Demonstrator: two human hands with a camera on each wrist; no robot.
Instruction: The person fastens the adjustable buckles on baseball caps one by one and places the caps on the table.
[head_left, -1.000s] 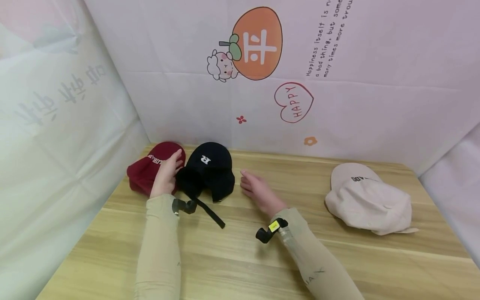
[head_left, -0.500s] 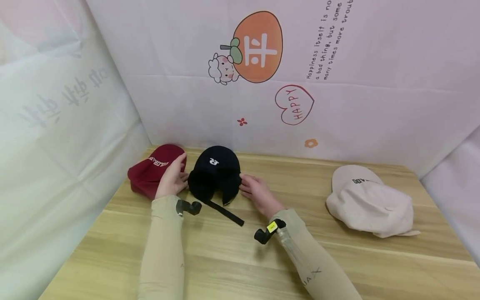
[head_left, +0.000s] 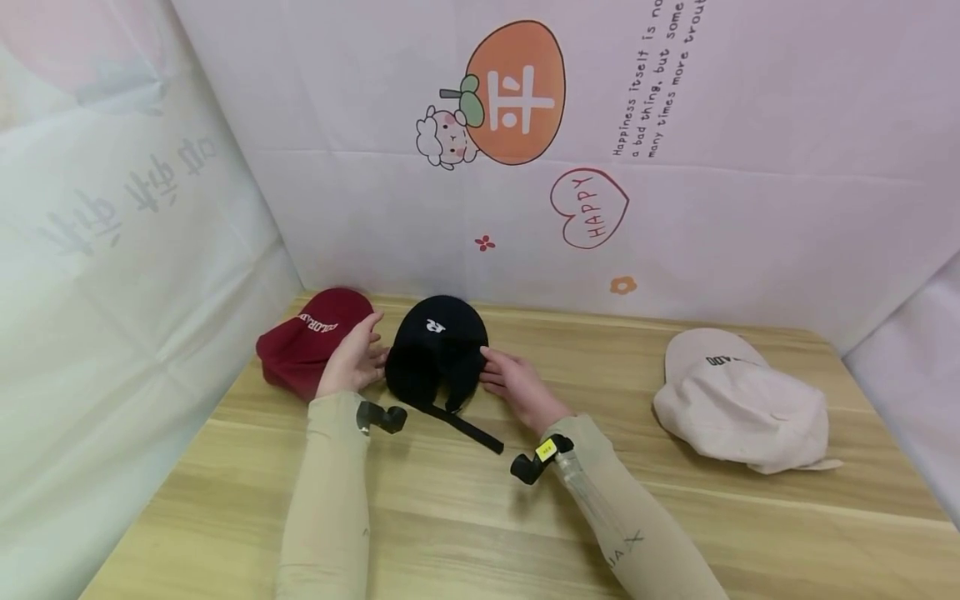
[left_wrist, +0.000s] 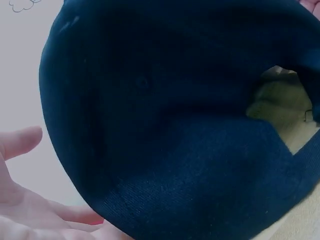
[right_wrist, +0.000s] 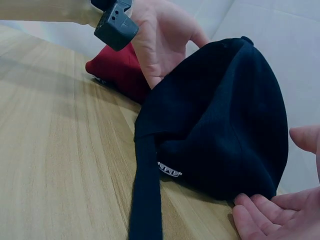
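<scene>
A black baseball cap (head_left: 437,354) with a white letter sits between my two hands, its loose strap (head_left: 472,431) trailing toward the front right. My left hand (head_left: 354,360) has its fingers against the cap's left side, with the thumb held apart from it in the left wrist view. On the other side, my right hand (head_left: 521,387) touches the cap's lower right edge with extended fingers (right_wrist: 262,212); its thumb stands away. Just left of the left hand lies a dark red cap (head_left: 300,350) with white lettering, partly covered by that hand.
A cream cap (head_left: 738,400) with dark lettering lies at the right of the wooden table (head_left: 450,533). Printed white cloth (head_left: 360,208) hangs behind the table, and more cloth (head_left: 127,333) lines the left side.
The black cap has moved right, away from the red cap and up to my right hand. My left hand has shifted right with it; the right hand has barely moved.
</scene>
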